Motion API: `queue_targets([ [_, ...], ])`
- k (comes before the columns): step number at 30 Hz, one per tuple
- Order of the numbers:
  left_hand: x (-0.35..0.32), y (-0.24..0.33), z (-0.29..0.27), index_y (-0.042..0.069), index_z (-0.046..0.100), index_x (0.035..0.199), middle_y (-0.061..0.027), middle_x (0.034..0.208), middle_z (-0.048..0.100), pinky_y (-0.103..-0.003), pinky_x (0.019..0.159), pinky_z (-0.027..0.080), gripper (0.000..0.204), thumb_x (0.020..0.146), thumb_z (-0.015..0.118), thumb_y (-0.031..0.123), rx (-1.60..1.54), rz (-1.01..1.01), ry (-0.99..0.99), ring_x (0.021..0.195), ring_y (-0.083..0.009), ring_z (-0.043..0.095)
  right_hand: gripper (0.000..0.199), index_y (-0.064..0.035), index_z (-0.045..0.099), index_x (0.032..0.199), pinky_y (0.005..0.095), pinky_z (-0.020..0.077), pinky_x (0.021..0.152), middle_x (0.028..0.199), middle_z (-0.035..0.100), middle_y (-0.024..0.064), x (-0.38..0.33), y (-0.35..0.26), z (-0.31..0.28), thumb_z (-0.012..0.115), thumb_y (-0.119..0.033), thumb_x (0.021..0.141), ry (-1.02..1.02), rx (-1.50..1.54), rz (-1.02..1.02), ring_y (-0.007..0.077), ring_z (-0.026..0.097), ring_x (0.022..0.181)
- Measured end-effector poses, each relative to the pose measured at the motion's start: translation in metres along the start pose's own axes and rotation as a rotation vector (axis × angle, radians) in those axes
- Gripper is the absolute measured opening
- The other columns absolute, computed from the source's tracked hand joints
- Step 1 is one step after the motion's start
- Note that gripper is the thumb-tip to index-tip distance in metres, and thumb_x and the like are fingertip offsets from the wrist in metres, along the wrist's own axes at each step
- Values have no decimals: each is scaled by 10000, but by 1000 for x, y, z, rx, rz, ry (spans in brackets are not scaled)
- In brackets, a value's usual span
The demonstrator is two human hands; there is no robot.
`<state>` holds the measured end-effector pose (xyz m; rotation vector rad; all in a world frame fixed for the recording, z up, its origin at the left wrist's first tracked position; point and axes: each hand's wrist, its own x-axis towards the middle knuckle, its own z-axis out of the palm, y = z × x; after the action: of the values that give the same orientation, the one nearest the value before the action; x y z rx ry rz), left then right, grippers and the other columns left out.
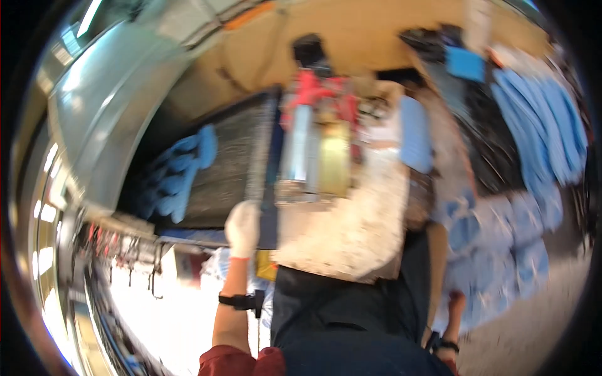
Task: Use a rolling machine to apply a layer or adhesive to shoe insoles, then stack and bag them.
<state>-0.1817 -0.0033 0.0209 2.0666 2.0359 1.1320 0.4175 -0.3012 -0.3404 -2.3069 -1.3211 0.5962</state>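
My left hand [243, 229], in a white glove, is at the near corner of a dark flat bed with a blue frame [271, 163]. Its fingers are smeared, so their grip does not show. On that bed lie scalloped light-blue flat pieces [182, 169]. Low on the right, my right hand [456, 304] hangs beside bundles of blue pieces in clear wrap [489, 250]; its fingers are blurred too. Ahead of me, a machine with red parts [310, 91], a silver block [300, 144] and a gold-coloured block [334, 156] stands over a worn whitish tabletop [351, 238].
A rounded blue piece [415, 135] is at the tabletop's right edge. Farther right, long blue strips [539, 119] lie beside black plastic [492, 138]. A large metal housing [116, 94] rises at the left. My dark-clothed lap [338, 307] is close to the tabletop's front edge.
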Motion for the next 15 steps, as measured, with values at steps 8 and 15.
queue_targets([
  [8,-9,14,-17,9,659,957,-134,817,647,-327,711,485,216,892,527,168,-120,-177,14,745,-253,628,460,-96,571,1154,502,477,792,1043,596,196,-7,9,16,661,-359,788,379,-468,433,407,587,923],
  [15,9,-35,-10,-2,610,1145,-97,1086,633,-310,822,481,298,955,438,151,148,59,-189,925,-184,597,547,-19,528,1197,463,450,851,1124,580,193,-25,24,66,706,-343,794,427,-174,273,361,565,992],
])
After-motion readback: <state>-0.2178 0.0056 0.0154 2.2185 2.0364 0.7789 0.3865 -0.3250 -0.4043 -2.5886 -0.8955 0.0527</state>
